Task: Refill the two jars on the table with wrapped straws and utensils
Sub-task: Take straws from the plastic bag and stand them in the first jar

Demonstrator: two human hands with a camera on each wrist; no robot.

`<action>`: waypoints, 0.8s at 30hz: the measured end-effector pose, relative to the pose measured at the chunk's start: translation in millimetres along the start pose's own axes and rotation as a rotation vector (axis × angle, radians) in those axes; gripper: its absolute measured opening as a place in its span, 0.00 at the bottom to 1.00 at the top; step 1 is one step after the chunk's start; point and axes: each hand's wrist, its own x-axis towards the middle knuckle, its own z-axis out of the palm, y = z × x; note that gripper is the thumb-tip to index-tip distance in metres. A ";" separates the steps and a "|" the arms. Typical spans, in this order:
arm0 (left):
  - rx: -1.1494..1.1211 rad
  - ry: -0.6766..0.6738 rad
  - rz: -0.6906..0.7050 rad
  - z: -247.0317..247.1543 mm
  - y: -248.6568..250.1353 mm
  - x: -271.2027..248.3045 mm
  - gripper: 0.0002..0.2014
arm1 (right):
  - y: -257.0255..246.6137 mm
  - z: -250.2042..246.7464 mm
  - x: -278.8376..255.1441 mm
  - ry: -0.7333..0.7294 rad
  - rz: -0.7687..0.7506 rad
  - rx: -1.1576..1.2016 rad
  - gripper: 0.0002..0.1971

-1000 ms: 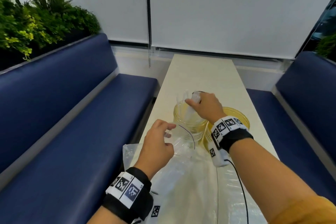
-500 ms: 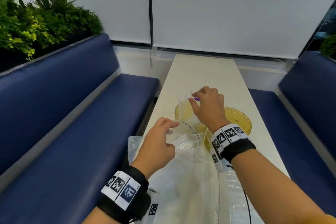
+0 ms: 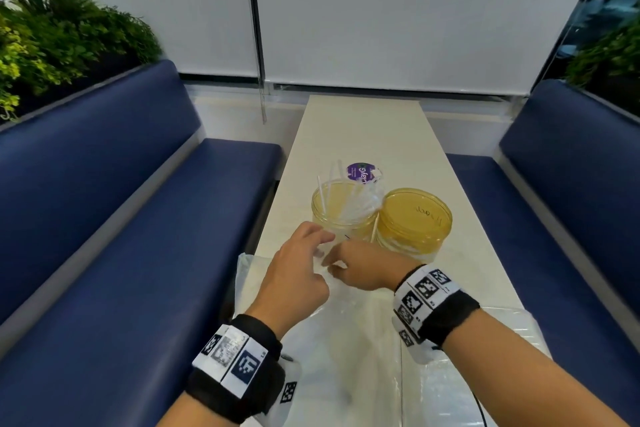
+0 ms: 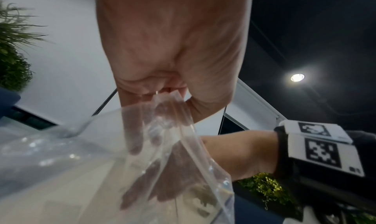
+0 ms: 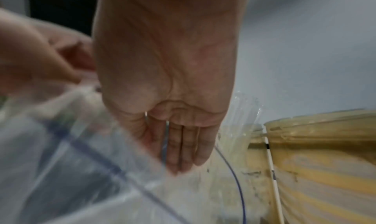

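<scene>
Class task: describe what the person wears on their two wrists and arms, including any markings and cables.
Both forearms are bare. Each wrist carries a black band with white panels printed with black square-code markers; the left wrist's band includes one dark blue marker. A thin black cable trails under the right forearm. No sleeves show.

Two jars (image 3: 344, 215), two hands (image 3: 294, 274)

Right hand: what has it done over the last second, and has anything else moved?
The right hand let go of the wrapped straws in the left jar and came back to the plastic bag, fingers straight into its mouth. The left hand kept pinching the bag's edge. Both jars stayed put.
</scene>
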 end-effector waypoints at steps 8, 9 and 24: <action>0.026 0.006 0.031 -0.6 0.4 -7.8 0.36 | -5.0 27.9 9.5 -0.081 0.035 -0.527 0.23; 0.026 0.011 0.037 -0.1 -0.4 -8.3 0.35 | -4.9 27.8 8.8 -0.086 0.030 -0.513 0.23; 0.018 0.045 0.021 27.5 -15.5 -3.7 0.43 | -12.6 -26.2 -35.2 0.180 -0.016 0.059 0.16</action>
